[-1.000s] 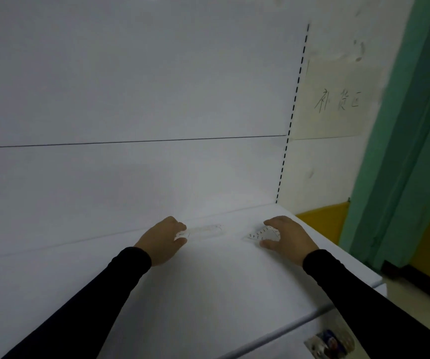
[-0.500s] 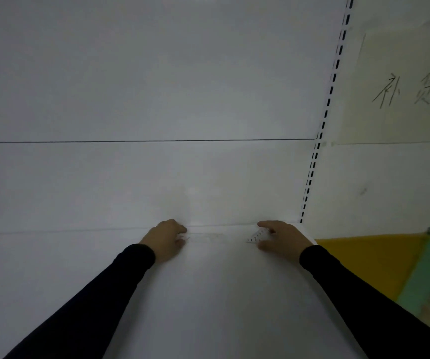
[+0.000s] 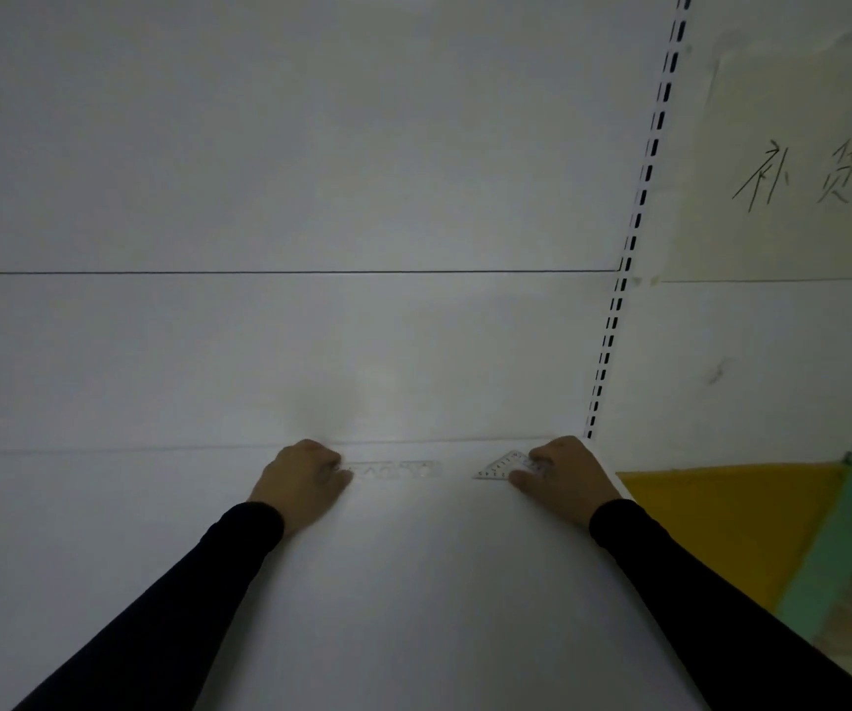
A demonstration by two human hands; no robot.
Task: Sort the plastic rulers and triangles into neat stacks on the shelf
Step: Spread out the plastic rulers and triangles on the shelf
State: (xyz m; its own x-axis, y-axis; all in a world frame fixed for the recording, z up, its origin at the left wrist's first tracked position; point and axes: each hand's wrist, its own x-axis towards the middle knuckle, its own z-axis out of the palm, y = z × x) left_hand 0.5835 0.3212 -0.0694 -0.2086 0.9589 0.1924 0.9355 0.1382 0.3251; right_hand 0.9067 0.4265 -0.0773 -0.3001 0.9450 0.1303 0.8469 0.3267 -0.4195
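2 black sleeves (image 3: 167, 597) reach across the white shelf (image 3: 413, 608). The left hand (image 3: 300, 479) curls its fingers onto the near end of a clear ruler (image 3: 395, 470), which lies flat along the back wall (image 3: 311, 351), probably to square it there. The right hand (image 3: 562, 477) pinches a clear triangle (image 3: 503, 467) near the shelf's right corner, apart from the ruler, apparently keeping the 2 shapes separate.
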